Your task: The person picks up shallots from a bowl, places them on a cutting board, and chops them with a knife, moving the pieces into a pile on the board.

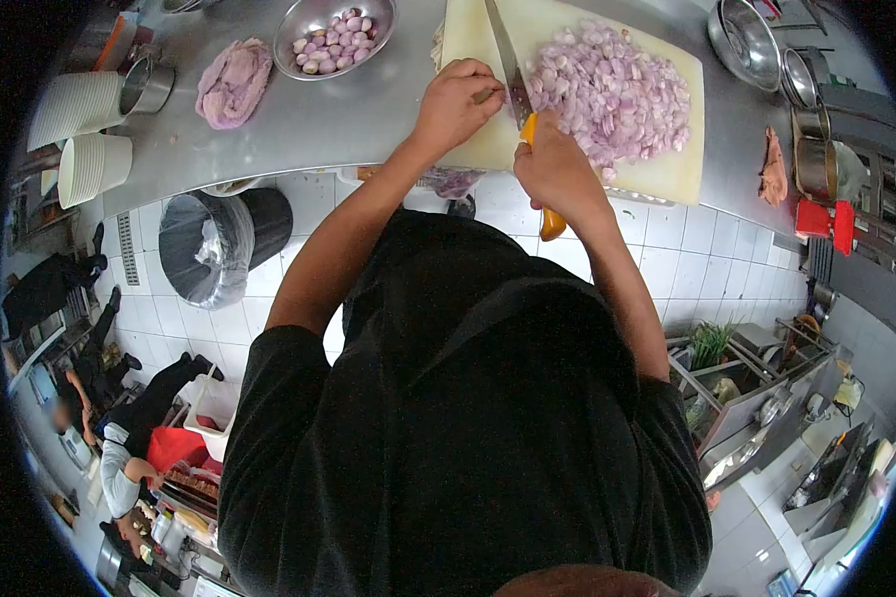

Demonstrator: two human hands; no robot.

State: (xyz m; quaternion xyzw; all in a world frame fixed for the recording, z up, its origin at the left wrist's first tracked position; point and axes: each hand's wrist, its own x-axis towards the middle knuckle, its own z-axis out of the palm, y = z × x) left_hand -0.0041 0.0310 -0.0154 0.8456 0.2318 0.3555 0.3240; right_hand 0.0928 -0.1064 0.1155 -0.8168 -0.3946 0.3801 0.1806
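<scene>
My right hand [558,171] is wrapped around the yellow handle of a kitchen knife [508,52]. Its blade points away from me over the cutting board [468,40], left of a wide pile of chopped shallots [617,95]. Just left of the blade, my left hand [456,107] is closed with its fingers curled and the fingertips near the knife. Whatever those fingers may hold is too small and hidden to make out. A metal bowl of whole peeled shallots [334,45] stands beyond my left hand.
On the steel counter [189,149] lie a crumpled pinkish cloth [234,84] and, at left, stacked white tubs [95,169]. Metal bowls [745,45] stand at right. A lined bin [206,249] sits on the floor below. Other people [129,438] are at the lower left.
</scene>
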